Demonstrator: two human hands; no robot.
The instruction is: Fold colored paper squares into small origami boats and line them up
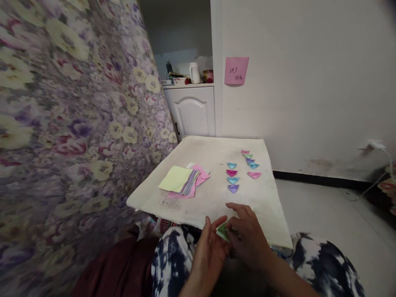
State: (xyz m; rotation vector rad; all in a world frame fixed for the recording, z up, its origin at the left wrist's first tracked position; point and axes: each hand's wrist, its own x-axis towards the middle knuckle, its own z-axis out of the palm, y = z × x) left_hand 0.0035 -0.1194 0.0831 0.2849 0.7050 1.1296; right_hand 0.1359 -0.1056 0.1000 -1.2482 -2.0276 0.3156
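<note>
A folded green paper is pinched by the fingers of the left hand and the right hand, at the near edge of the surface. Farther back, small folded papers are arranged in two rough columns, right of a stack of coloured sheets.

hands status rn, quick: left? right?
Left hand: partly open, holding a small folded green paper at its fingers.
Right hand: fingers curled at the same paper; whether it pinches it cannot be told.
</note>
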